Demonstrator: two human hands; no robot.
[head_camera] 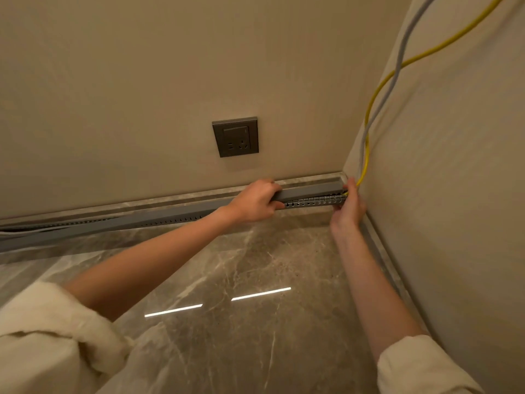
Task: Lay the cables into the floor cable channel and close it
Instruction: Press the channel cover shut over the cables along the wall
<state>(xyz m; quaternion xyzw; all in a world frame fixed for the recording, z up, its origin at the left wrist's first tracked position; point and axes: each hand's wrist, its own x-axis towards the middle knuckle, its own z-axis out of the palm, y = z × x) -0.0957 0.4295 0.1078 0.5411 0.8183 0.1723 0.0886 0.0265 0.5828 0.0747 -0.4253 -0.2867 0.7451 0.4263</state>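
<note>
A long grey slotted cable channel (159,218) lies on the floor along the back wall's skirting, ending in the right corner. Its grey cover (309,190) sits on top near the corner, and the slotted side shows below it. My left hand (255,201) grips the channel and cover from above. At the corner end, my right hand (348,207) holds the channel's end where a yellow cable (369,109) and a grey cable (397,72) come down the right wall and enter it. At the far left the channel gapes open with cables inside.
A grey wall socket (235,137) sits on the back wall above the channel. The right wall (440,180) meets the back wall at the corner. Glossy marble floor (255,280) stretches toward me. White sleeves cover my upper arms.
</note>
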